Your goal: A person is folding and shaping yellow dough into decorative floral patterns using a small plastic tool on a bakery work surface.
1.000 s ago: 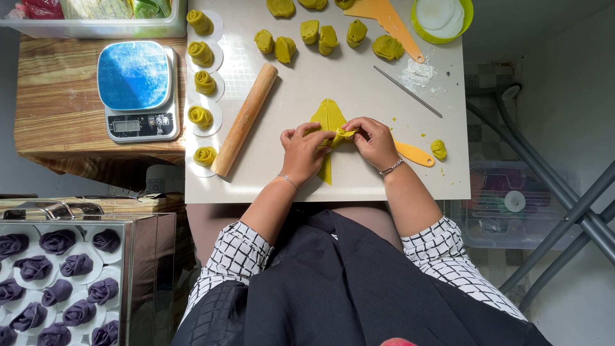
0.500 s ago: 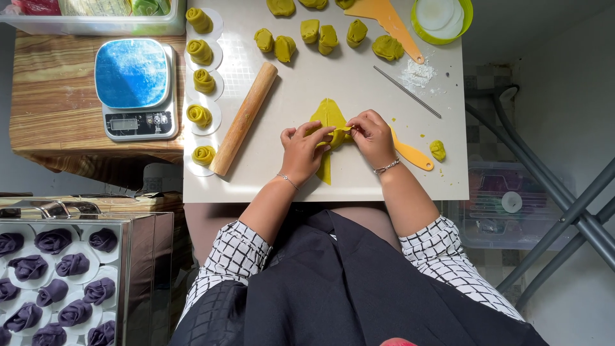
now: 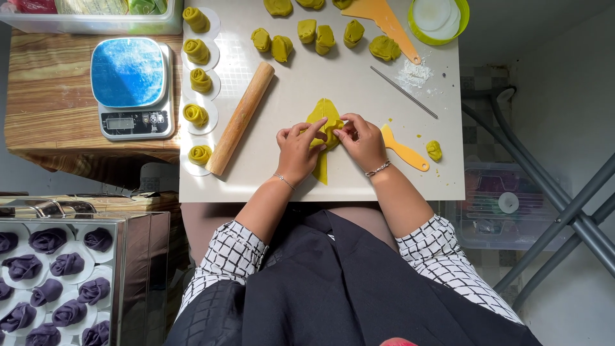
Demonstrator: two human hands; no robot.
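Dough strip (image 3: 322, 138), yellow-green, is laid on the white board (image 3: 301, 179) right of the wooden rolling pin (image 3: 240, 119). Its rolled middle is pinched by the left hand (image 3: 298, 150) and, opposite, by the right hand (image 3: 363, 141), fingertips nearly touching. An orange scraper (image 3: 405, 152) is seen just beside the right hand.

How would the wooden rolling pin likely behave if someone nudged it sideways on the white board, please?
The rolling pin is a plain cylinder lying flat, so it would probably roll readily. Being solid-looking wood, it seems stiff. It might bump the dough rolls beside it.
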